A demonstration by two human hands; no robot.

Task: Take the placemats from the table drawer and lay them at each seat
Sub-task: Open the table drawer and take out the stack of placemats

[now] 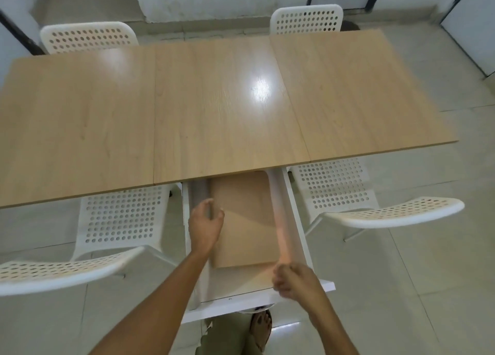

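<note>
White drawer [300,220] pulled out under wooden worktop [214,108], tan placemats [243,220] stacked inside, left hand [205,222] grip curled on their left edge, right hand [293,281] clenched at their blurred right near corner, contact unclear, four white perforated chairs [120,215] around.

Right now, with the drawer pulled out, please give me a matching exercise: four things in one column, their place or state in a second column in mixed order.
1. left hand
2. right hand
3. wooden board
4. table top

A. flat in the drawer's middle
B. bare, with a light glare
C. on the roll at the drawer's left side
D. at the near end of the right-side roll

Pairs: 1-C, 2-D, 3-A, 4-B
</note>
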